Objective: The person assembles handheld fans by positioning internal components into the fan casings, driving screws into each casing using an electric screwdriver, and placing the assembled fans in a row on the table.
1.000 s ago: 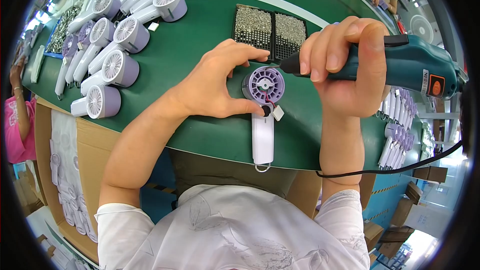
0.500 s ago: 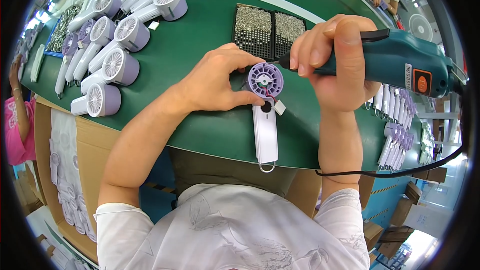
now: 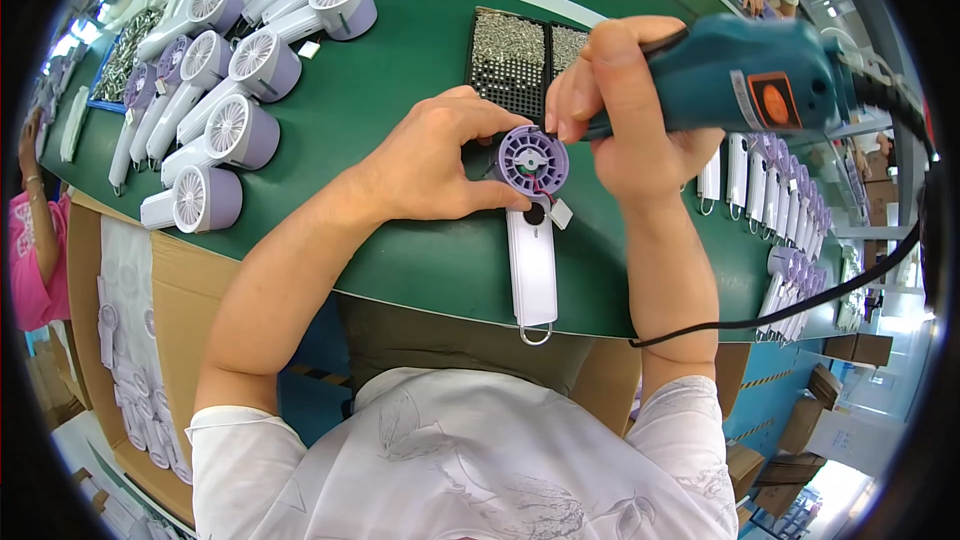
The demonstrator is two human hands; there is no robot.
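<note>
My left hand [image 3: 435, 155] grips the round purple head of a handheld fan [image 3: 533, 265] between thumb and fingers. The fan lies on the green bench, its white handle toward me with a metal loop at the end. The head has no cover on this side, so its inner ring shows. Thin wires lead from it to a small white connector [image 3: 561, 214]. My right hand [image 3: 640, 110] is wrapped round a teal electric screwdriver [image 3: 750, 80], held tilted. Its tip is by the upper right rim of the fan head; my fingers hide the exact contact.
Black trays of small screws [image 3: 508, 50] stand just beyond the fan. Rows of assembled white and purple fans [image 3: 235, 130] fill the left side; more handles and purple parts [image 3: 770, 180] line the right. An open cardboard box [image 3: 190, 300] is at lower left. Co-workers sit nearby.
My right hand has moved left and closer to the fan head with the electric screwdriver, whose body has swung up and left. My left hand and the fan stay nearly still.
</note>
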